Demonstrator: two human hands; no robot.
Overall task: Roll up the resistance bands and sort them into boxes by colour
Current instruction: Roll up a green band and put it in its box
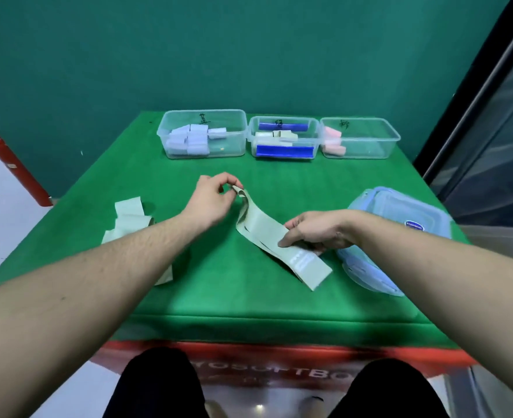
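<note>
A pale green resistance band lies flat and diagonal on the green table, its far end curled up. My left hand pinches that curled far end between thumb and fingertips. My right hand holds the band near its middle, thumb on top and fingers curled under its edge. More pale green bands lie in a loose heap at the left, partly hidden under my left forearm. At the back stand three clear boxes: the left box with light blue rolls, the middle box with pale green rolls, the right box with pink rolls.
Blue-rimmed box lids are stacked at the right, under my right wrist. The middle box has blue clips on its sides. A red fire extinguisher stands on the floor at the left. The table's front edge is near my knees.
</note>
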